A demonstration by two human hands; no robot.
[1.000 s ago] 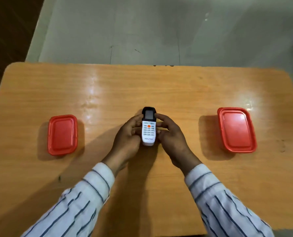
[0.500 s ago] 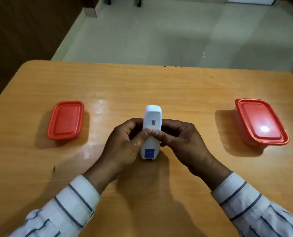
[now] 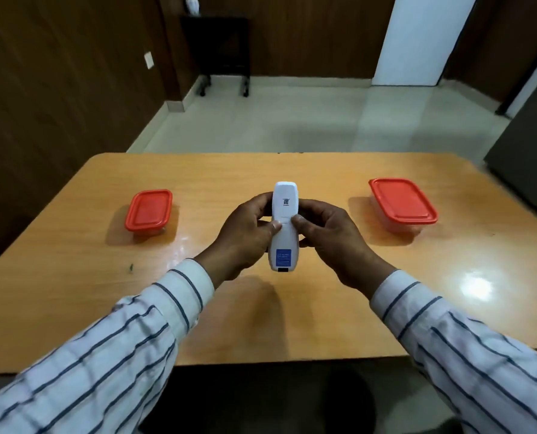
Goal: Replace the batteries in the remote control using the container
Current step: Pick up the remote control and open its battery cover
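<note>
A white remote control (image 3: pixel 284 211) is held above the middle of the wooden table (image 3: pixel 261 314), its back side up with a blue label near its lower end. My left hand (image 3: pixel 245 236) grips its left side and my right hand (image 3: pixel 326 236) its right side. Both thumbs press on the back cover about halfway along. A small container with a red lid (image 3: pixel 148 209) stands shut on the table to the left. A larger red-lidded container (image 3: pixel 402 200) stands shut to the right. No batteries are visible.
A tiny dark speck (image 3: pixel 131 268) lies on the table at the left front. Beyond the table is pale tiled floor, dark wood-panelled walls, a dark wheeled stand (image 3: pixel 223 48) at the back and a dark cabinet (image 3: pixel 530 170) at the right.
The remote was turned over from its button side to its back. Both hands lifted it off the table towards me, and the camera tilted up to show more of the room.
</note>
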